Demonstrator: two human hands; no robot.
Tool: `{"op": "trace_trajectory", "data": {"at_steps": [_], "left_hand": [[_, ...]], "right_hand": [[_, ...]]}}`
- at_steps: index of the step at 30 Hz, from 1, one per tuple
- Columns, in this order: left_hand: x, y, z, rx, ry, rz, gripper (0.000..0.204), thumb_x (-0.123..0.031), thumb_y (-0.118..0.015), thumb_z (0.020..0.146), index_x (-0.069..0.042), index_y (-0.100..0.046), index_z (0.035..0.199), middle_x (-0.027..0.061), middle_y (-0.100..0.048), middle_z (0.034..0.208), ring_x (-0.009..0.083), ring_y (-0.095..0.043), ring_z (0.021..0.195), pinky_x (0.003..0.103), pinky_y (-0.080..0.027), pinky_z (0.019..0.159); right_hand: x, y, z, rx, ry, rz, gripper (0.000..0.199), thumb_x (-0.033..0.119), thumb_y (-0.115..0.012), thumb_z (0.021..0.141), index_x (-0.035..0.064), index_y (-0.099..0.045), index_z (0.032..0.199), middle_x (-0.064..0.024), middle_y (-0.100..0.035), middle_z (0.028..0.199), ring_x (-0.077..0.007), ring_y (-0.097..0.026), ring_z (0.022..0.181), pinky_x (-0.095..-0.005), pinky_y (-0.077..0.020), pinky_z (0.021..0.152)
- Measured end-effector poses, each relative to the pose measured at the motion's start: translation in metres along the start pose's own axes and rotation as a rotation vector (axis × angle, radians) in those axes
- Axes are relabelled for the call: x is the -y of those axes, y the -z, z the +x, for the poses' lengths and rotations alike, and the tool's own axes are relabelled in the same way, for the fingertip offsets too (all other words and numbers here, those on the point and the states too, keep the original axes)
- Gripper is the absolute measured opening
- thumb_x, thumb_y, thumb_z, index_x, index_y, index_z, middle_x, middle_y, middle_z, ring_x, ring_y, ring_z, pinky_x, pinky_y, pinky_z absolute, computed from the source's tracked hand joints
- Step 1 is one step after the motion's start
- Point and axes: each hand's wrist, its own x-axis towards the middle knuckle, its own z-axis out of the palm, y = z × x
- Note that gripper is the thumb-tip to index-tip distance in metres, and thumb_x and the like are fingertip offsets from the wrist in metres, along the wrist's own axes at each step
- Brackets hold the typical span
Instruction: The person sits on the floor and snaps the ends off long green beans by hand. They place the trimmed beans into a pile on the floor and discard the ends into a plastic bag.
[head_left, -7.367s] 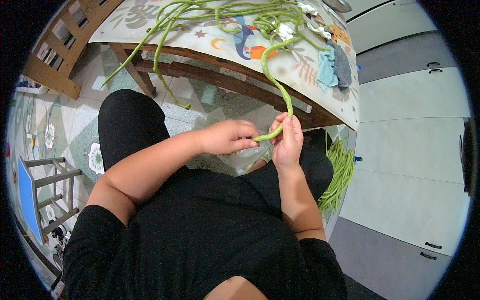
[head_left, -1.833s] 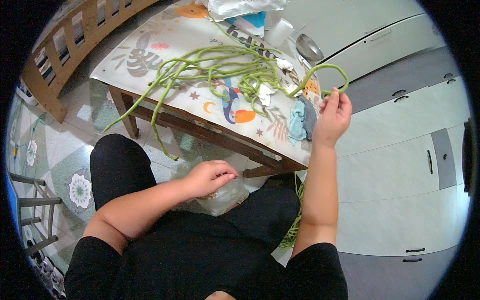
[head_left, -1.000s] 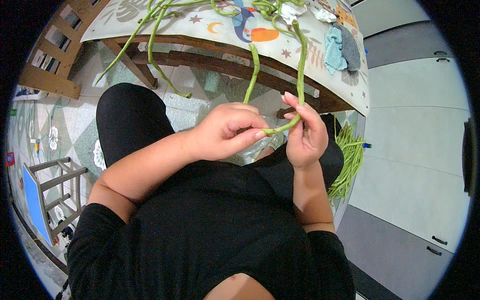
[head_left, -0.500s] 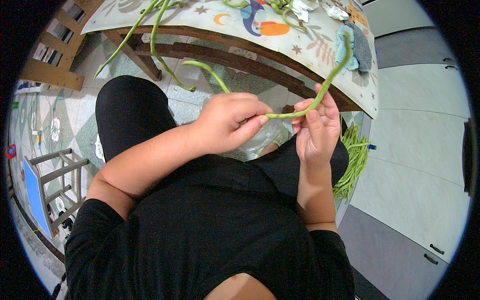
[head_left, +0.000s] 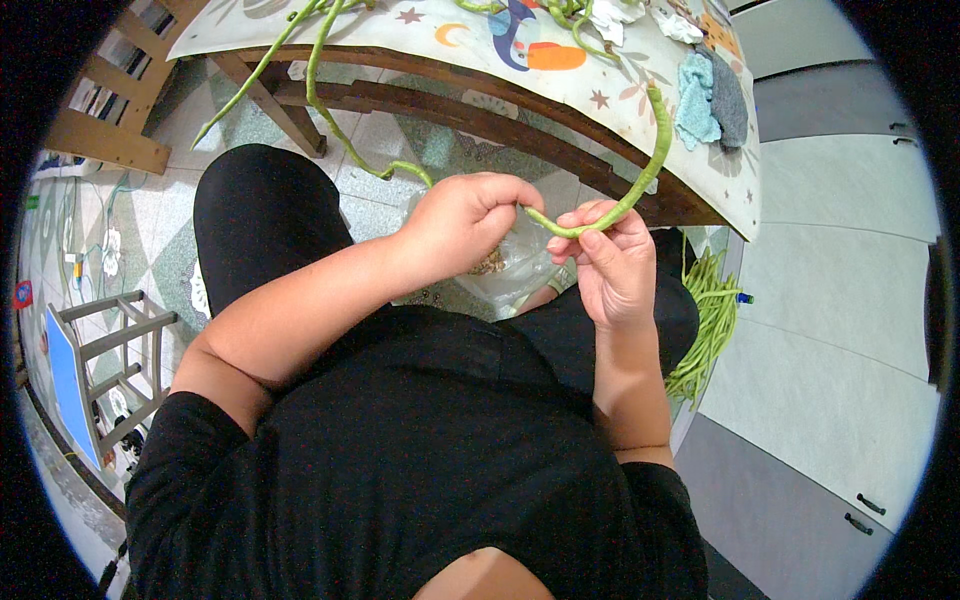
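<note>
A stool (head_left: 72, 385) with a blue top sits at the left edge of the frame, below slatted wooden furniture (head_left: 105, 140) in the upper left. Next comes the counter (head_left: 380, 35), its pale patterned cover running across the top; two long green beans (head_left: 312, 80) hang over its near edge toward the tiled floor.

At the centre, the left hand (head_left: 460, 225) has its fingers pinched together, with a bean length (head_left: 408, 168) sticking out on its left side. Just below and right of that hand is a clear plastic bag (head_left: 515, 265) with scraps inside. Right of centre, the right hand (head_left: 620, 270) holds a curved bean (head_left: 660, 140) between thumb and fingers; the bean's lower tip meets or nearly meets the left fingertips, I cannot tell which, and its upper end rises in front of the counter's edge.

White crumpled tissue (head_left: 612, 20), a teal cloth (head_left: 697, 105) and a grey cloth (head_left: 730, 100) lie at upper right. Below them, a heap of beans (head_left: 708, 325) rests beside the right knee, near pale cabinets (head_left: 830, 270).
</note>
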Motion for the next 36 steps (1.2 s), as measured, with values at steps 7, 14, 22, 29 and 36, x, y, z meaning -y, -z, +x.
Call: {"op": "trace_trajectory", "data": {"at_steps": [7, 14, 22, 29, 36], "left_hand": [[0.003, -0.005, 0.012, -0.145, 0.319, -0.273, 0.033, -0.001, -0.038, 0.079, -0.006, -0.045, 0.111, -0.0016, -0.043, 0.071, 0.0054, -0.037, 0.060, 0.020, -0.033, 0.053], [-0.010, 0.008, 0.014, -0.150, 0.504, -0.821, 0.035, -0.004, -0.040, 0.077, -0.009, -0.045, 0.111, -0.0056, -0.032, 0.053, 0.0042, -0.026, 0.044, 0.020, -0.019, 0.040], [-0.015, 0.011, 0.010, -0.256, 0.491, -1.022, 0.031, -0.008, -0.039, 0.080, -0.009, -0.043, 0.112, -0.0052, -0.029, 0.053, 0.0053, -0.024, 0.043, 0.020, -0.019, 0.039], [0.007, 0.024, 0.020, -0.571, 0.609, -1.061, 0.029, -0.009, -0.039, 0.081, -0.009, -0.041, 0.110, -0.0049, -0.028, 0.054, 0.0062, -0.023, 0.044, 0.020, -0.019, 0.039], [-0.005, 0.007, 0.009, -0.162, 0.087, -0.437, 0.031, -0.014, -0.059, 0.078, -0.006, -0.050, 0.106, -0.0066, -0.046, 0.067, 0.0043, -0.042, 0.055, 0.019, -0.036, 0.048]], "right_hand": [[-0.012, 0.003, 0.003, -0.110, 0.071, -0.077, 0.009, -0.001, -0.054, 0.078, -0.0012, -0.053, 0.087, -0.0155, -0.058, 0.088, -0.0205, -0.060, 0.068, -0.0299, -0.0508, 0.060], [-0.015, 0.011, 0.006, -0.084, 0.139, -0.029, 0.009, 0.003, -0.052, 0.081, 0.0012, -0.053, 0.090, -0.0150, -0.056, 0.094, -0.0191, -0.057, 0.071, -0.0314, -0.0485, 0.064], [-0.019, 0.006, 0.009, -0.107, 0.145, 0.033, 0.011, 0.000, -0.053, 0.079, 0.0021, -0.053, 0.090, -0.0156, -0.057, 0.093, -0.0212, -0.059, 0.072, -0.0317, -0.0492, 0.065], [-0.013, 0.007, 0.005, -0.020, 0.365, -0.120, 0.012, -0.004, -0.052, 0.077, 0.0016, -0.051, 0.088, -0.0170, -0.055, 0.090, -0.0227, -0.057, 0.069, -0.0342, -0.0499, 0.064], [-0.008, 0.017, 0.002, -0.061, 0.210, -0.154, 0.012, -0.002, -0.053, 0.078, 0.0016, -0.052, 0.090, -0.0151, -0.056, 0.090, -0.0212, -0.057, 0.072, -0.0316, -0.0488, 0.062]]}}
